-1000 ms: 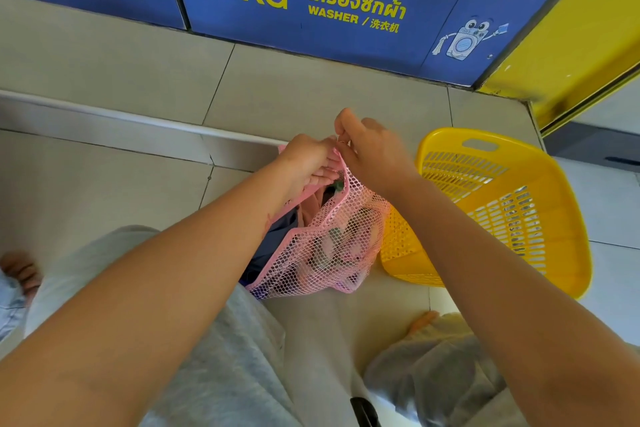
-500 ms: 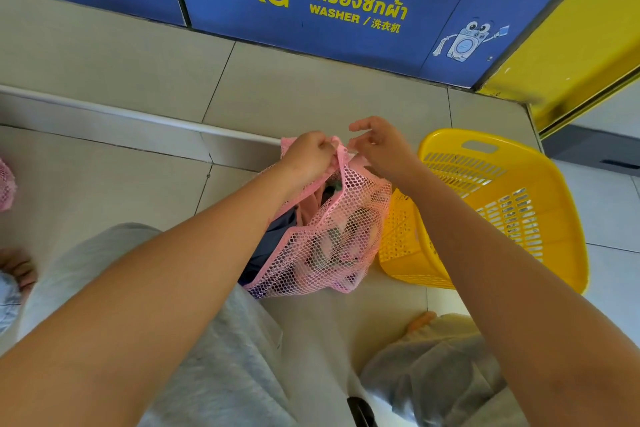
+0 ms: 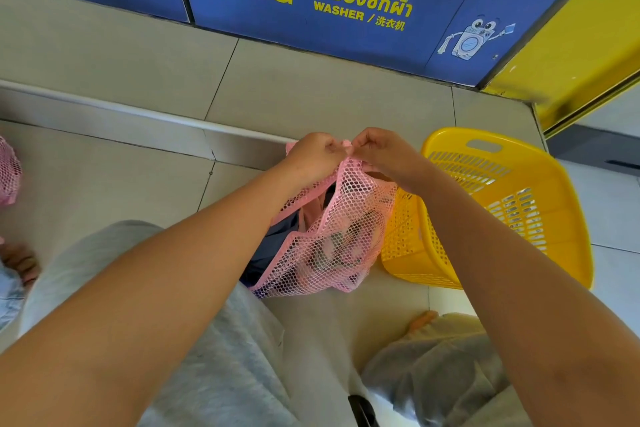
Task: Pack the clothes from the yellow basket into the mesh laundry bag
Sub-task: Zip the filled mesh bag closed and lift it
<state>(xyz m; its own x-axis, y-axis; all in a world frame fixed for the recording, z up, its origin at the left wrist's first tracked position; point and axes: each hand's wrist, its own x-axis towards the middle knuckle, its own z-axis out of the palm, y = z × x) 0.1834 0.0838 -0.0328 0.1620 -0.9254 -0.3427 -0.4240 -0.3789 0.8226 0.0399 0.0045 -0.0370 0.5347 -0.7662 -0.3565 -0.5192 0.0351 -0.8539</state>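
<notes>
A pink mesh laundry bag stands on the tiled floor between my knees, stuffed with clothes; a dark blue garment shows at its open left side. My left hand and my right hand meet at the bag's top edge, each pinching the pink rim, fingertips nearly touching. The yellow basket leans tilted on the floor right of the bag, touching it; no clothes are visible inside it.
A blue washer front labelled "20 KG WASHER" runs along the back above a tiled step. A yellow panel stands at the right. Another pink mesh item and a person's bare foot are at the left edge.
My right hand has come back to the bag's top and closed on the rim beside my left hand, after briefly opening half a second ago. The bag's mouth is drawn narrower.
</notes>
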